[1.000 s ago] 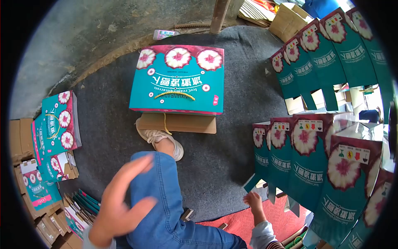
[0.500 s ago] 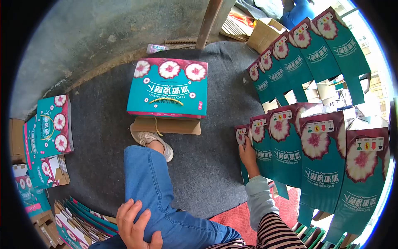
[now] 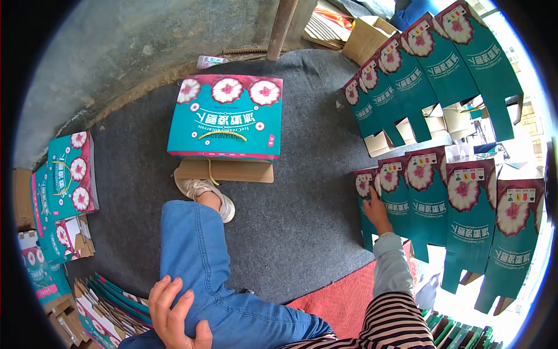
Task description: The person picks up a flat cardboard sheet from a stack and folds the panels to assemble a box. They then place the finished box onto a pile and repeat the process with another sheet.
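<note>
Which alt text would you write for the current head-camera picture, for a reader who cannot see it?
A person's right hand is at the end box of a row of teal boxes; the left hand, open, is by the blue trousers. Ahead, another teal box with a yellow rope handle sits on the dark mat.

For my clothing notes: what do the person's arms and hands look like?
The left hand and right hand are gloveless. The right sleeve has dark and light stripes and a long, pale grey-blue cuff; no left sleeve shows.
</note>
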Tool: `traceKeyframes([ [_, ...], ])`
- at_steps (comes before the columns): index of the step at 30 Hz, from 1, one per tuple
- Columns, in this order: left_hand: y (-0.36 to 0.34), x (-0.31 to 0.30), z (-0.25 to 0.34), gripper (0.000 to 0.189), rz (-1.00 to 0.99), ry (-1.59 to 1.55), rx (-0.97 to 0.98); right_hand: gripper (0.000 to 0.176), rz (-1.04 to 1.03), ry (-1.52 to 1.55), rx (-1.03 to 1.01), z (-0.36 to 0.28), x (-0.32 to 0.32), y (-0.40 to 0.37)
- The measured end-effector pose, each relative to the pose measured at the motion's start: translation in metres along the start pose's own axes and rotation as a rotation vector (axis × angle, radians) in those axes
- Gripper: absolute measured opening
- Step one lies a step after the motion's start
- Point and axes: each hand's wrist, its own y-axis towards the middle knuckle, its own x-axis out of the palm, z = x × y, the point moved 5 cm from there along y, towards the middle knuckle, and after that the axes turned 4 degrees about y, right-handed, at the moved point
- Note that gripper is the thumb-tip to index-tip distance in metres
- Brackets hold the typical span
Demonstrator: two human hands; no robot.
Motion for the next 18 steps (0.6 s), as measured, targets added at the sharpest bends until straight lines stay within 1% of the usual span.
traceKeyframes([
  [3,0.001,0.001,0.001,0.036,-0.005,0.007,0.001,0.067,-0.013,0.03,0.008,0.016,-0.011,0.006],
  [5,-0.006,0.005,-0.001,0.038,-0.04,0.018,-0.053,0.067,-0.017,0.046,0.006,0.025,-0.019,0.008],
  [6,-0.009,0.007,-0.002,0.039,-0.058,0.024,-0.08,0.067,-0.052,0.068,0.068,0.032,-0.02,0.011],
  [9,-0.009,0.006,-0.006,0.045,-0.069,0.063,-0.037,0.068,-0.045,0.058,0.119,0.05,-0.022,0.017],
  [12,-0.001,0.003,0.0,0.036,0.001,-0.006,0.017,0.07,-0.026,0.1,0.165,0.058,-0.024,0.016],
  [15,-0.001,0.003,0.0,0.035,0.026,-0.011,0.032,0.067,-0.005,0.116,0.152,0.057,-0.025,0.011],
  [18,-0.009,0.006,-0.007,0.045,-0.033,-0.043,0.036,0.057,-0.021,-0.116,0.072,0.051,-0.028,0.005],
])
